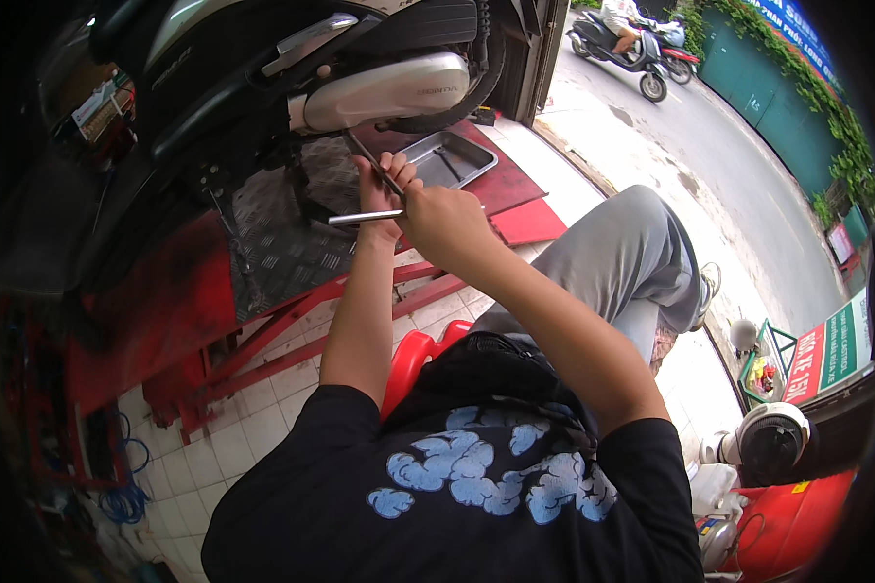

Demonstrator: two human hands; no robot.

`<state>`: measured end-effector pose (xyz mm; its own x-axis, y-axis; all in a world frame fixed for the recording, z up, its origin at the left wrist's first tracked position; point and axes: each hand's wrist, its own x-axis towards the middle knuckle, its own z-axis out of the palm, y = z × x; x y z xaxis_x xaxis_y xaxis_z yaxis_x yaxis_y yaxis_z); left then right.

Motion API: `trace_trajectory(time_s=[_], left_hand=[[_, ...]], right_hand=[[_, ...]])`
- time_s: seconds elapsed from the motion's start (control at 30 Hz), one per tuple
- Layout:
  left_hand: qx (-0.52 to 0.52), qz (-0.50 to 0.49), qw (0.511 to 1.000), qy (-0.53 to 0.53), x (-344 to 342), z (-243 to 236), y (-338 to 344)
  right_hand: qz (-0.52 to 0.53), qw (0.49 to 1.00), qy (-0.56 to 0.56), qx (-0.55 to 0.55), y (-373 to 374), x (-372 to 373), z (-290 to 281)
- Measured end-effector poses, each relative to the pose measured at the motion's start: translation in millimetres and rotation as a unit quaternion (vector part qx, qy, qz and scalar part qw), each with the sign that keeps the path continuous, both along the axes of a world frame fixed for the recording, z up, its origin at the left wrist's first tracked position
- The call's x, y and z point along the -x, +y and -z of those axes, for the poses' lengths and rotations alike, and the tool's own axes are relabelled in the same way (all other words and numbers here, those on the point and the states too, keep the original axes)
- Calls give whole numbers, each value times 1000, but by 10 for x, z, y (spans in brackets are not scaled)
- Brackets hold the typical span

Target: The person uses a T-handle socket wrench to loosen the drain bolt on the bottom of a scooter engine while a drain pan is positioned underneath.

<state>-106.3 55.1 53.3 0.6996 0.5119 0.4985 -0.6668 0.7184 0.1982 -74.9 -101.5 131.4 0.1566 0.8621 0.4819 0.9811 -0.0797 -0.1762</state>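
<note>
In front of the scooter's underside, both hands come together on a metal tool that looks like a T-handle wrench point(365, 218). Its dark shaft points up toward the scooter, and a silver bar sticks out to the left below my fingers. My left hand point(379, 194) is closed around the shaft, thumb up. Against it, my right hand point(447, 225) is wrapped over the junction of shaft and bar, hiding that part. Beyond them, the scooter point(214, 107) shows a pale engine cover point(384, 94); whether the shaft's tip touches it I cannot tell.
A metal tray point(472, 160) with a dark tool in it rests on the red lift platform point(156, 301). A red plastic stool point(408, 367) is under me. To the right are a fan point(773, 437), a red box point(797, 530) and the street with a passing scooter point(622, 49).
</note>
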Motion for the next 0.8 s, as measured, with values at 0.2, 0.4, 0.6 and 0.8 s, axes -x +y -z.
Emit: trace_trajectory(time_s=[0.2, 0.4, 0.6, 0.8], left_hand=[[-65, 56, 989, 118, 262, 676, -162], [11, -6, 990, 138, 238, 610, -431], [14, 30, 999, 38, 269, 617, -463], [11, 56, 997, -47, 334, 646, -401]], right_hand=[[-48, 982, 183, 24, -51, -205, 312], [-95, 981, 169, -9, -165, -229, 525], [-6, 988, 52, 142, -553, -160, 714], [-181, 963, 45, 195, -612, 377, 230]])
